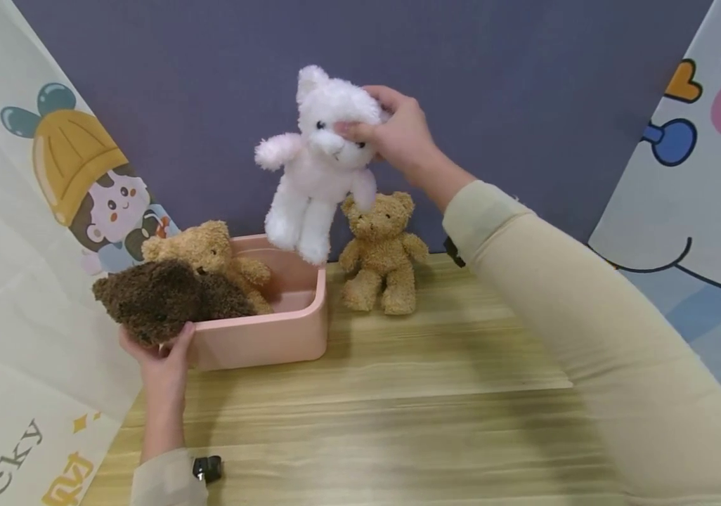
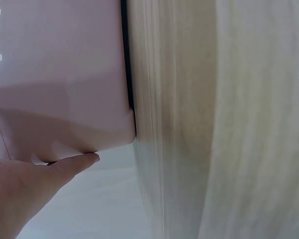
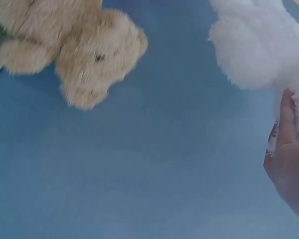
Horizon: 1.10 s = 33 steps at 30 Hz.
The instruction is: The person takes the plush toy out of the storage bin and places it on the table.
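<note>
**White-and-pink plush bear held up above a bin by the head**

A plain dark blue-grey backdrop (image 1: 525, 70) stands behind a wood-grain table (image 1: 398, 436). Two printed sheets flank them. The left sheet (image 1: 6, 281) shows a cartoon child in a ribbed mustard hat; near its bottom, dark lettering cropped by the frame reads "cky" at its end, beside a yellow Chinese character. The right sheet (image 1: 670, 211) carries a big cartoon face with a pink snout.

One smooth, round-cornered pink bin (image 1: 259, 344) sits at the table's left. There are four plush bears. The white-and-pink plush bear (image 1: 319, 179), fluffy, hangs in the air just above the bin's right end. A curly tan bear (image 1: 381, 249) sits upright on the table to the right of the bin. Inside the bin are a second tan bear (image 1: 202, 246) and a shaggy dark brown bear (image 1: 158, 299), whose head juts over the left front corner.

The right hand (image 1: 398, 130) grips the white one's head, thumb across its face. The left hand (image 1: 161, 358) touches the bin's left front corner, beneath the brown head; whether its hidden fingers curl cannot be told. Two small black wrist cameras (image 1: 207, 469) show.
</note>
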### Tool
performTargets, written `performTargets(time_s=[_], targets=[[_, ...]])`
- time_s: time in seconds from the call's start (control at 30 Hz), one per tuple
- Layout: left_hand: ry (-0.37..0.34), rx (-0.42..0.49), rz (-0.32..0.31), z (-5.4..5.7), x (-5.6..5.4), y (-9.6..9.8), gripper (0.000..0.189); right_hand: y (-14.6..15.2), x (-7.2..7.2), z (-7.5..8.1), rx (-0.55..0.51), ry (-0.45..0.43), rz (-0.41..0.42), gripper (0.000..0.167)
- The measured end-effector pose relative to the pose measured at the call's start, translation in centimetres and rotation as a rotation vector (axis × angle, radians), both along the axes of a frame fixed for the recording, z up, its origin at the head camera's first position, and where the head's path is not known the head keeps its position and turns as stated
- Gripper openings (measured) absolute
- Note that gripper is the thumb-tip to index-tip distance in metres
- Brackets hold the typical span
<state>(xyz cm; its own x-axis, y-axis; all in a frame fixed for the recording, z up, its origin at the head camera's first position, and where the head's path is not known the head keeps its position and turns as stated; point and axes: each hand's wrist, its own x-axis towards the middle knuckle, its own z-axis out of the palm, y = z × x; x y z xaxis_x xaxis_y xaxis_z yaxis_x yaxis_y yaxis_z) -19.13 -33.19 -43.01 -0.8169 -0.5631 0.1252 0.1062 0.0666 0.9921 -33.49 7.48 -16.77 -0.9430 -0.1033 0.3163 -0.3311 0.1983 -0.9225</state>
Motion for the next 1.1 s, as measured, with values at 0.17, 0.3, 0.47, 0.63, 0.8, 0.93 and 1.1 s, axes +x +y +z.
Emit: performTargets(time_s=[0.17, 0.3, 0.47, 0.63, 0.8, 0.93, 1.1], targets=[[0.065, 0.011, 0.013, -0.2, -0.1, -0.4, 0.109, 3.4, -0.1, 0.8, 0.028, 0.037, -0.052, 0.065], [0.053, 0.013, 0.009, -0.1, 0.0, -0.8, 0.110, 6.3, -0.5, 1.0, 0.113, 0.042, -0.124, 0.064], [0.035, 0.025, -0.005, 0.1, 0.1, -1.0, 0.110, 10.0, -0.8, 0.8, 0.280, 0.026, -0.213, 0.070], [0.023, 0.018, -0.010, 0.2, 0.0, -1.0, 0.110, 13.6, -0.7, 0.3, 0.446, -0.006, -0.272, 0.077], [0.028, -0.001, -0.003, 0.1, 0.1, -1.0, 0.110, 16.0, -0.6, -0.4, 0.548, -0.064, -0.277, 0.087], [-0.004, -0.004, 0.005, 0.3, 0.4, -1.0, 0.111, 17.4, -0.9, -1.8, 0.646, -0.120, -0.238, 0.093], [-0.088, 0.023, -0.016, 1.2, 0.3, -0.9, 0.112, 18.9, -1.5, -3.6, 0.744, -0.163, -0.160, 0.096]])
